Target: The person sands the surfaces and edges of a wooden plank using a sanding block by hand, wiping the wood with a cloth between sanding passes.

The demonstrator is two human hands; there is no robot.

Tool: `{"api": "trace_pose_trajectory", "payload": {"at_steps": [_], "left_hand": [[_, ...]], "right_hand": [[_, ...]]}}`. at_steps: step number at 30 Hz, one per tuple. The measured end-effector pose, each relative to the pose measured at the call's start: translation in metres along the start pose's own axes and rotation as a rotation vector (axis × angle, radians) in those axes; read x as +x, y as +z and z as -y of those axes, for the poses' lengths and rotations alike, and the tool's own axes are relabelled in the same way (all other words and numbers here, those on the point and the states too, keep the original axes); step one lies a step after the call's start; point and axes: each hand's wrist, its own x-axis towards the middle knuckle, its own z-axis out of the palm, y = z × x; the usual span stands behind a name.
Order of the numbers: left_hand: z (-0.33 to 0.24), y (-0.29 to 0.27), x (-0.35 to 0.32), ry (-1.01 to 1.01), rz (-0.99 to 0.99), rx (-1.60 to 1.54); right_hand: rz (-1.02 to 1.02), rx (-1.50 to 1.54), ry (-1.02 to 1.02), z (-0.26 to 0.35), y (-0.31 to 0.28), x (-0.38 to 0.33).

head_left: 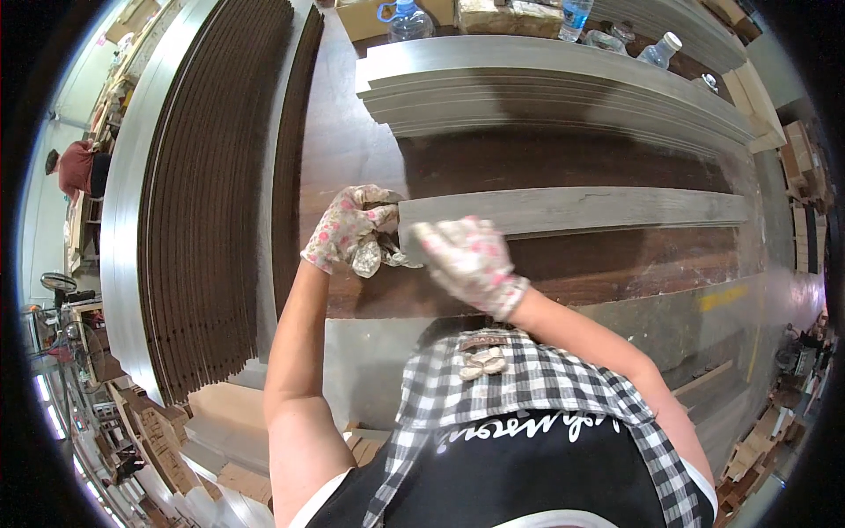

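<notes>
Plank: grey plank (572,209) lies alone across the dark brown worktop (352,150); its near end sits between our two hands.
Left hand: our left hand (352,227), in a pink-flowered glove, is curled at the plank's end corner, fingers bunched together around a crumpled rag (377,255) that hangs just below the glove.
Right hand: our right hand (466,255), in the same kind of glove, rests on the plank's near edge just beside the left hand; the fingers look pressed together along the wood, though we cannot tell for sure whether they grip it, since the glove hides them.
Behind the plank: a stack of grey planks (546,88) lies farther back on the worktop, well apart from the single plank.
Far edge: water bottles (409,19) and a cardboard box (506,16) stand beyond that stack.
Left side: a long stack of dark brown boards (211,194) on edge runs beside the worktop, close to our left forearm.
Lower left: pale wooden offcuts (229,440) are piled below the dark boards.
Foreground: our checked collar and black apron (528,449) cover the lower middle of the view and hide the worktop's near edge.
Background: another person in a red top (77,167) is at the far left, well apart from us.
</notes>
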Motion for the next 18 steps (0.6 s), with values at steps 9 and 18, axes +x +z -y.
{"api": "trace_pose_trajectory", "payload": {"at_steps": [9, 18], "left_hand": [[-0.041, 0.037, -0.023, 0.134, -0.57, 0.253], [-0.012, 0.193, 0.035, 0.622, -0.576, -0.075]], "right_hand": [[-0.115, 0.068, 0.18, -0.028, -0.032, -0.022], [-0.029, -0.185, 0.68, -0.144, -0.143, -0.106]]}}
